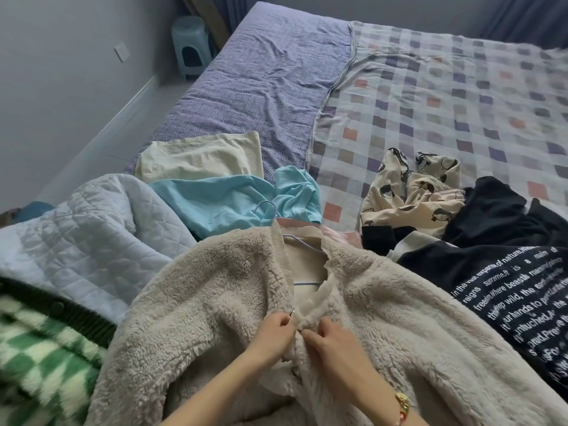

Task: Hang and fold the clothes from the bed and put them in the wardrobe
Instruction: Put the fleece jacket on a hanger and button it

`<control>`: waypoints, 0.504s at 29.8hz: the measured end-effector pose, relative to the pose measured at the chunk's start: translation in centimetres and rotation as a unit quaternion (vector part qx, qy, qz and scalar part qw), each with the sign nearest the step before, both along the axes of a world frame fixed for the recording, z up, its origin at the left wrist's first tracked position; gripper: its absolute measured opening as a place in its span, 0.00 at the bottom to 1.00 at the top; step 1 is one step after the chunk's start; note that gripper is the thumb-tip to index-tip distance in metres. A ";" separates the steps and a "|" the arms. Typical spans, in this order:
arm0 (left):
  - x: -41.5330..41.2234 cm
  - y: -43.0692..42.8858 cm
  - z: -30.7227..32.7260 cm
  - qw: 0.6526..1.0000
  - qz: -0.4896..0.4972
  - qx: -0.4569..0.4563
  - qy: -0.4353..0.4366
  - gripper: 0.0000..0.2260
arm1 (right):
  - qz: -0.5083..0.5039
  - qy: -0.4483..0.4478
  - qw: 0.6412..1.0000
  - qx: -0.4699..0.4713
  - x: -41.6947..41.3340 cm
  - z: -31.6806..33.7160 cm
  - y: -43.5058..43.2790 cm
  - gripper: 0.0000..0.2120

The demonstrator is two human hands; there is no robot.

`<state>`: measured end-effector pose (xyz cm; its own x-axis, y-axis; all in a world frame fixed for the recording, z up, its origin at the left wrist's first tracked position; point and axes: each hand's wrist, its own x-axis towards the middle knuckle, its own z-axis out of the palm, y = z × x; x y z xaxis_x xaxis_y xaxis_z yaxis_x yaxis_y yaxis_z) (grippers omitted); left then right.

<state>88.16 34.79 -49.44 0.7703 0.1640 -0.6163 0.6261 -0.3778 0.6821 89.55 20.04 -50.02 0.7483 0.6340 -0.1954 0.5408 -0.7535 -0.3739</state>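
Note:
A cream fleece jacket lies spread on the bed in front of me with a pale blue hanger inside its neck; the hook pokes out over the collar. My left hand pinches the left front edge near a metal snap. My right hand pinches the right front edge just beside it, and the two edges meet between my fingers. A light blue top, a cream folded garment, a cartoon-print pyjama piece and a black top with white lettering lie around the jacket.
A green and white checked cardigan and a pale quilted jacket lie at the near left. The bed has a purple patterned sheet and a checked blanket. A blue plastic stool stands by the wall at the far left.

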 end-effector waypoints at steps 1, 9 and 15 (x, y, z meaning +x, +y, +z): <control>0.1 -0.2 -0.1 0.998 -0.021 0.065 -0.009 0.11 | 0.008 0.031 0.999 -0.015 -0.5 -0.6 0.0 0.09; 1.7 -0.7 -0.2 0.947 -0.063 0.314 0.004 0.13 | -0.100 0.184 0.977 -0.052 -2.0 -1.9 1.6 0.18; 3.0 -0.1 -0.2 0.887 -0.226 0.403 0.018 0.12 | -0.232 0.284 0.921 0.134 0.0 -1.0 1.0 0.20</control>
